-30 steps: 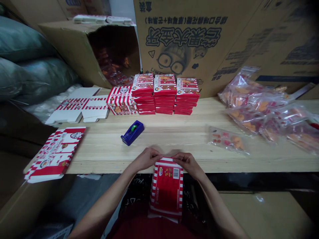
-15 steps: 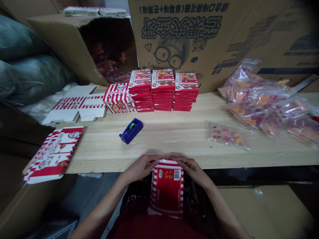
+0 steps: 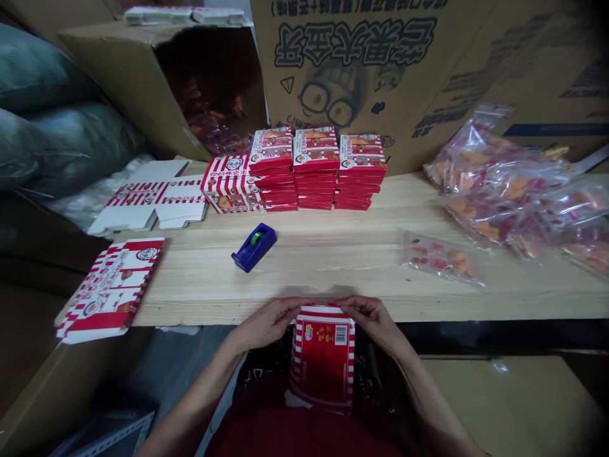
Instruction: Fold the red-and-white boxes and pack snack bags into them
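Note:
A red and white striped carton (image 3: pixel 323 362) with a barcode is held near my body, at the table's front edge. My left hand (image 3: pixel 278 317) pinches its upper left corner, and my right hand (image 3: pixel 371 317) grips the upper right corner. Both sets of fingers are closed along its top edge. Ahead on the table lies a blue tape dispenser (image 3: pixel 255 247) with a green core. To the right is a clear packet (image 3: pixel 440 257) holding small orange and red pieces.
Filled striped boxes (image 3: pixel 316 168) stand in several stacks at the back. Flat cartons (image 3: pixel 114 285) lie at the left, beside more unfolded ones (image 3: pixel 152 193). Clear bags (image 3: pixel 514 184) are heaped at the right. A large cardboard box (image 3: pixel 352 76) rises behind the wooden table (image 3: pixel 323 254).
The view has shifted slightly, so the table items sit a little to the right and higher. Both hands keep their hold on the carton; my right fingers have moved slightly at its corner.

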Action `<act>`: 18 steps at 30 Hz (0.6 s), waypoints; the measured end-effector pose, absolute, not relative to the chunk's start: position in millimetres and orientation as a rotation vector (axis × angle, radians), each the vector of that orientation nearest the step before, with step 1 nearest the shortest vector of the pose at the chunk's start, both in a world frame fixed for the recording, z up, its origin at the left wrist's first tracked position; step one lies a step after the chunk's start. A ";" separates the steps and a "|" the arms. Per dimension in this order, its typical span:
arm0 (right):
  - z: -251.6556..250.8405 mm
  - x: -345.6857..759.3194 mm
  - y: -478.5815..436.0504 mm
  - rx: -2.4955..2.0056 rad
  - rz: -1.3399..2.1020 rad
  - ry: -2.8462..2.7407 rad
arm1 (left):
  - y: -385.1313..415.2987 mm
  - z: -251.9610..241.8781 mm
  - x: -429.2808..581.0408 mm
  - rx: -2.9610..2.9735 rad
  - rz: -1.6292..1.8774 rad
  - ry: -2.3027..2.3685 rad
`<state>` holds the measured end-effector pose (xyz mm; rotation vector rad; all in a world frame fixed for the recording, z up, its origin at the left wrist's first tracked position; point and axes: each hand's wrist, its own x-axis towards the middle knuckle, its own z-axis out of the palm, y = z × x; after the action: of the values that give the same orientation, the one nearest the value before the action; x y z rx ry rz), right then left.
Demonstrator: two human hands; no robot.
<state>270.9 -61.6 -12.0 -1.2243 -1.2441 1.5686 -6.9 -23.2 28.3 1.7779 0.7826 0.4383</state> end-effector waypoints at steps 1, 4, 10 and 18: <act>-11.5 271.8 -66.6 -1.226 1.555 -1.262 | -24.8 27.3 -7.8 1.774 0.448 0.783; -12.1 274.7 -79.8 -1.232 1.529 -1.306 | -30.9 23.1 -9.9 1.771 0.489 0.785; -17.6 274.1 -90.0 -1.226 1.464 -1.181 | -49.2 17.9 -4.2 1.729 0.567 0.870; -12.9 271.8 -88.1 -1.241 1.497 -1.136 | -60.6 14.8 4.1 1.699 0.661 0.874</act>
<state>271.8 -88.1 -12.9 -1.2414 -1.1361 1.4969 4.1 -60.6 14.8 1.6985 0.8739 0.6606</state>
